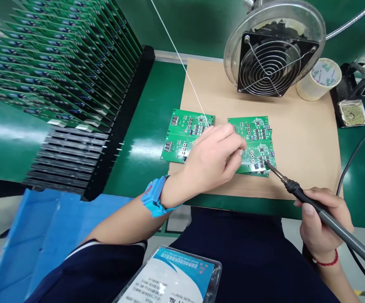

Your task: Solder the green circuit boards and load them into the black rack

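Workbench (147, 139), PCBs (255, 145) under curled left hand (212, 158), grasp unclear, right hand (323, 236) gripping soldering iron (343, 234)

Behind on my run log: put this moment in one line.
left hand: curled, white wire leading in; right hand: holding soldering iron; iron tip: at right circuit board

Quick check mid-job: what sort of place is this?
Likely an electronics workshop: a slim black-and-grey soldering iron, flat green circuit boards, and a black slotted rack holding many more.
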Tool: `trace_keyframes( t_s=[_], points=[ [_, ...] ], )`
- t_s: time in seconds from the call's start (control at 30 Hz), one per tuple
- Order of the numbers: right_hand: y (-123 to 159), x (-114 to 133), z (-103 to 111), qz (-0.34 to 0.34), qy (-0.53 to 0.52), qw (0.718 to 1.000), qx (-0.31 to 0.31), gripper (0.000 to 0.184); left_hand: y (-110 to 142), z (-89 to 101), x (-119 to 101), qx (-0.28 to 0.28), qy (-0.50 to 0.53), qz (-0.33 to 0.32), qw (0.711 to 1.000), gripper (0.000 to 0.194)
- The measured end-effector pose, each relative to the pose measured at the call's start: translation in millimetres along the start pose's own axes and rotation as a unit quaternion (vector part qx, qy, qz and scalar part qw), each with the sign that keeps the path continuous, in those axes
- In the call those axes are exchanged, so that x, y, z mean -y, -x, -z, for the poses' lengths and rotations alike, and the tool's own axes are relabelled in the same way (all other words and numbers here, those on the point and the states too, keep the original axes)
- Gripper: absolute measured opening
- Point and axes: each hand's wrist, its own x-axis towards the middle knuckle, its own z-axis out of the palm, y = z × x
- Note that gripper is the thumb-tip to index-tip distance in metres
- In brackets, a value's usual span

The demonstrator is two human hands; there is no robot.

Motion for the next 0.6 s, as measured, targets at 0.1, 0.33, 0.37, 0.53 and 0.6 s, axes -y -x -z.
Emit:
trace_keyframes(
  t_s=[0.1,0.33,0.37,0.53,0.6],
  points=[
    [-0.2,-0.4,-0.2,0.01,0.0,1.0,-0.003,0.019,1.0,-3.5,-1.8,0.01,-0.009,-0.014,1.0,0.02],
    [-1.0,0.2,1.3,0.019,0.016,1.0,0.004,0.02,2.9,-6.1,-3.4,0.026,-0.037,-0.04,0.998,0.023],
    [-1.0,0.1,1.6,0.021,0.017,1.0,0.004,0.019,3.0,-5.8,-2.8,0.028,-0.041,-0.042,0.998,0.023],
    [-0.6,0.8,4.7,0.021,0.029,0.999,0.016,0.02,3.3,-1.8,-0.1,0.025,-0.043,-0.028,0.998,0.02],
    [-0.7,1.7,5.9,0.023,0.037,0.999,0.02,0.021,3.3,-0.9,-0.2,0.021,-0.041,-0.027,0.999,0.019]
  ],
)
